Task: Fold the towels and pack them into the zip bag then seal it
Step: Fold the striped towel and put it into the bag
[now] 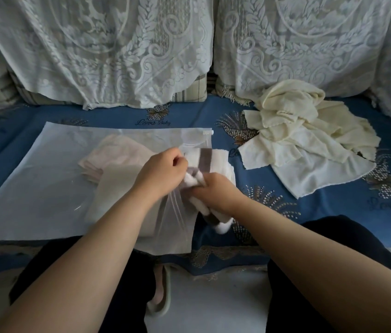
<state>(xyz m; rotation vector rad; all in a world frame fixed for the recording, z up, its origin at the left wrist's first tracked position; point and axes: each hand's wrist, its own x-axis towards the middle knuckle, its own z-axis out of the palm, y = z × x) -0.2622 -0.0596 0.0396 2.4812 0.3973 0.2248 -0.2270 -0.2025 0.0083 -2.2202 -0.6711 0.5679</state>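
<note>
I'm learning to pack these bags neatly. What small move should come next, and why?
Probably push the striped towel further into the zip bag. The left hand holds the bag's mouth open, the right hand grips the towel, and part of it still lies outside.

A blue cover (273,198) with pineapple patterns and the words "Love Baby" lies over the seat of a sofa and fills the middle of the view. At 12 o'clock, two back cushions stand side by side, each under a white lace cloth (98,51) with leaf and deer patterns. Under the lace, a checked fabric (189,90) shows. At 6 o'clock, a slipper (162,292) lies on the pale floor (213,306), between dark trouser legs (314,248).
</note>
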